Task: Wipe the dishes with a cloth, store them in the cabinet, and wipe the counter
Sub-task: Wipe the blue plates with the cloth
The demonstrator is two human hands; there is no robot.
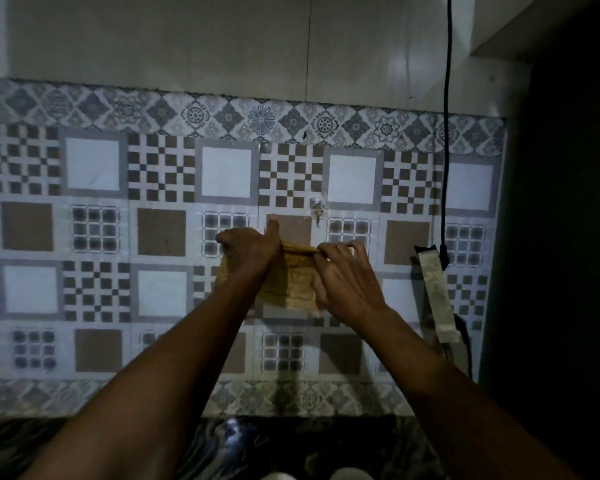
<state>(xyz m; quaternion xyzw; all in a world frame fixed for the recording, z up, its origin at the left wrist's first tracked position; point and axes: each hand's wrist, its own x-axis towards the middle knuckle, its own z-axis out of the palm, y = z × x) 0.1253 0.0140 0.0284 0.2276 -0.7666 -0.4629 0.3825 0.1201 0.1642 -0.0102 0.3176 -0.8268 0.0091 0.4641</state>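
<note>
The cloth (293,278) hangs in the air before the tiled wall (94,237), held up between both hands; its top edge runs level from the left hand (250,252) to the right hand (340,275), and the rest drops below them; each hand pinches a top corner; a small hook (317,216) sits just above, nearer the right hand; the cloth looks yellow, folded and limp.

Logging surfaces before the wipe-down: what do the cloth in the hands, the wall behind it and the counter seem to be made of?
Cloth: soft woven fabric, yellowish, matte; it folds and drapes between left hand and right hand.
Wall: probably glazed ceramic tile, patterned, with grout lines and slight sheen.
Counter: apparently polished dark stone; it reflects light, though it is dim.
</note>
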